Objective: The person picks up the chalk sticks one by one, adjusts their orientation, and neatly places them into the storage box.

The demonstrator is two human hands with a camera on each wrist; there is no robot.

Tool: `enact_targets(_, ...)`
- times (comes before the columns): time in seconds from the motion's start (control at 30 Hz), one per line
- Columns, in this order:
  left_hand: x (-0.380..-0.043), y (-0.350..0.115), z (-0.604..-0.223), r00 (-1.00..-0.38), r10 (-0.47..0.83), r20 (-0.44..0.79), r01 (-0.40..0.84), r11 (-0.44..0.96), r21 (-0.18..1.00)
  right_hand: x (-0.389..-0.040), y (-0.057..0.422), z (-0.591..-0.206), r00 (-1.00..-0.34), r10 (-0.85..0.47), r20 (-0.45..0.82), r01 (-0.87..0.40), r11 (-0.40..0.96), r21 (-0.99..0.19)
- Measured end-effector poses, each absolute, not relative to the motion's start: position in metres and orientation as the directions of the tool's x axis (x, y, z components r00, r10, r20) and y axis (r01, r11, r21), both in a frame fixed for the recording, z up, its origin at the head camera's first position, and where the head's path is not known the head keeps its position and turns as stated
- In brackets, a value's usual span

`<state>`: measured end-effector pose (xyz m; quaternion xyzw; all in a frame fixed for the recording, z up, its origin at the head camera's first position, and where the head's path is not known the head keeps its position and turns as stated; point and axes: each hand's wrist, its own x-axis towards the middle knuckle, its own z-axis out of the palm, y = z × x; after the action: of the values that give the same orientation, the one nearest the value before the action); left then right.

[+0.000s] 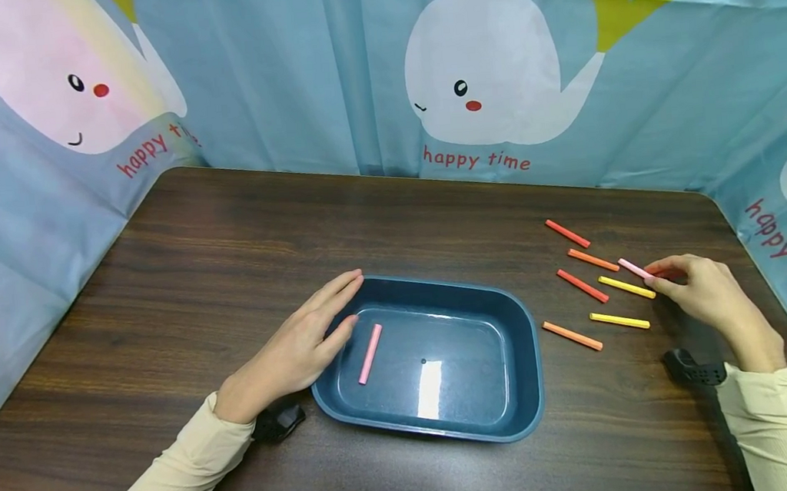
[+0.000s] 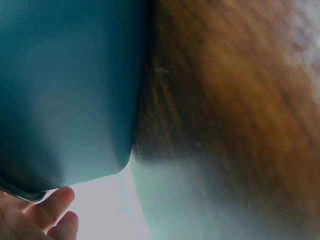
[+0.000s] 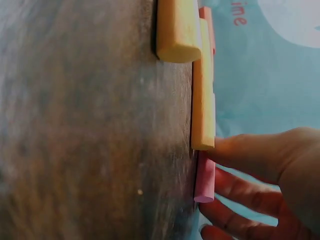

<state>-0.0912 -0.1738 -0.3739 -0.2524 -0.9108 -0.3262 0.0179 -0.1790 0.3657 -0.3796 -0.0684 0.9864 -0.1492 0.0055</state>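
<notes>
My left hand (image 1: 298, 349) rests on the left rim of a blue plastic tray (image 1: 530, 373), its fingers fairly straight; in the left wrist view fingertips (image 2: 59, 200) touch the tray's edge. Inside the tray lies a pink chalk stick (image 1: 370, 354). Far to the right, my right hand (image 1: 709, 294) pinches another pink chalk stick (image 1: 634, 267) between thumb and fingers. That stick (image 3: 205, 180) is low at the tabletop, partly behind a yellow chalk stick (image 3: 204, 100) in the right wrist view.
Between tray and right hand lie yellow chalk sticks (image 1: 619, 321), red ones (image 1: 582, 285) and orange ones (image 1: 572, 336). The dark wooden table (image 1: 228, 258) meets a blue printed curtain (image 1: 324, 74) at the back and sides.
</notes>
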Motion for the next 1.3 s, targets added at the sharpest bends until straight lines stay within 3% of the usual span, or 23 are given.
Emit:
enact_targets(0.37,-0.091,-0.173,-0.374,-0.874,0.447,0.189,0.466,0.662,0.587,-0.180,0.363,-0.381,-0.977,-0.200,0.078,-0.214,0.939,-0.268)
enact_targets(0.87,-0.093,-0.173,-0.373,-0.874,0.448,0.191,0.468,0.663,0.585,-0.175,0.356,-0.367,-0.976,-0.172,0.136,-0.208,0.920,-0.331)
enact_targets(1.3,-0.092,-0.174,-0.373,-0.874,0.448,0.187,0.465,0.665,0.585,-0.170,0.339,-0.359,-0.984,-0.169,0.061,-0.179,0.898,-0.402)
